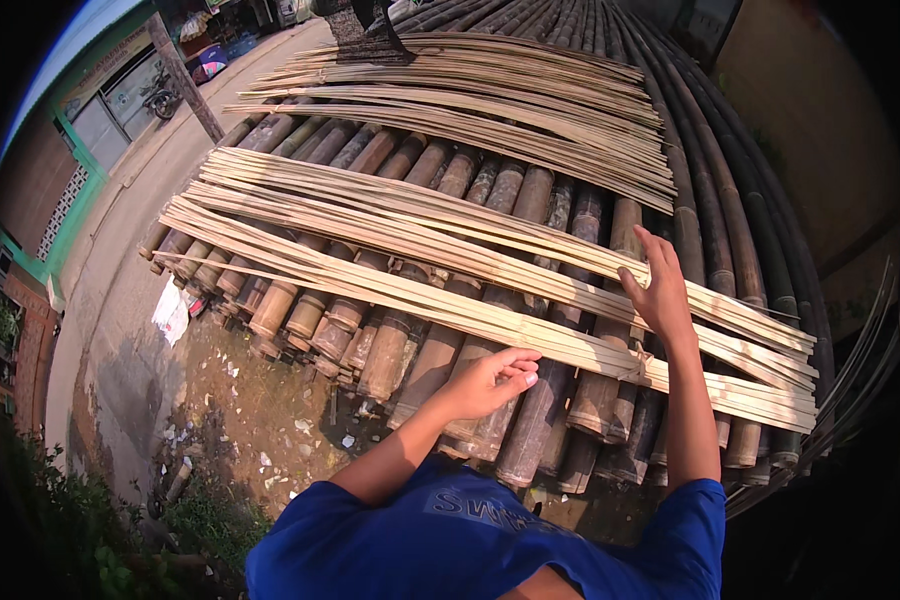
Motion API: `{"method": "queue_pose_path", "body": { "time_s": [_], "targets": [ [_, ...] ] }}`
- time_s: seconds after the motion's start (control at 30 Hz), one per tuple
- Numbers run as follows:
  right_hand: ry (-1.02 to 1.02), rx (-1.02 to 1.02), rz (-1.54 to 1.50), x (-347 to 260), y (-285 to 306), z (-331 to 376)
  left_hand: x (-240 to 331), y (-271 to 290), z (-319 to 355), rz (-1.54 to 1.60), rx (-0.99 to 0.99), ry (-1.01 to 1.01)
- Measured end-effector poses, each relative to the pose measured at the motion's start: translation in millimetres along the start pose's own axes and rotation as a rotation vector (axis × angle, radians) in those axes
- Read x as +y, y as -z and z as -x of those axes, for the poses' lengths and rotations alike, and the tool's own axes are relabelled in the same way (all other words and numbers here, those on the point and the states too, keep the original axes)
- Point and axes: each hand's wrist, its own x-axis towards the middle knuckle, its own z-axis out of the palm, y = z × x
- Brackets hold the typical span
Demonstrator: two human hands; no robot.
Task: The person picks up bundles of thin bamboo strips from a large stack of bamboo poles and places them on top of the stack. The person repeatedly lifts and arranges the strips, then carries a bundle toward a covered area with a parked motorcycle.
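Observation:
Three long bundles of pale split bamboo strips lie slantwise across a bed of bamboo poles. The nearest bundle has a tie around it toward its right end. My left hand is at that bundle's near edge, its fingers loosely bent and the thumb apart, with nothing visible in them. Over the middle bundle, my right hand is spread, thumb and fingers apart. Its fingertips reach toward the farther bundle; whether they touch the strips I cannot tell.
More strips are laid out farther back on the poles, with a dark mesh cloth at their far edge. Long dark poles run along the right beside a wall. A road passes on the left; littered ground lies below.

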Motion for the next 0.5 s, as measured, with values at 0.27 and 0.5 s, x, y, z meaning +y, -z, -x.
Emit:
{"method": "queue_pose_path", "body": {
  "time_s": [0.27, 0.5],
  "targets": [
    [0.063, -0.724, 0.240, 17, -171, -101, 2, 126, 17, -0.034, 0.214, -0.082],
    [0.050, -0.814, 0.179, -34, -106, -159, -14, 180, 19, 0.223, 0.402, -0.074]
  ]
}}
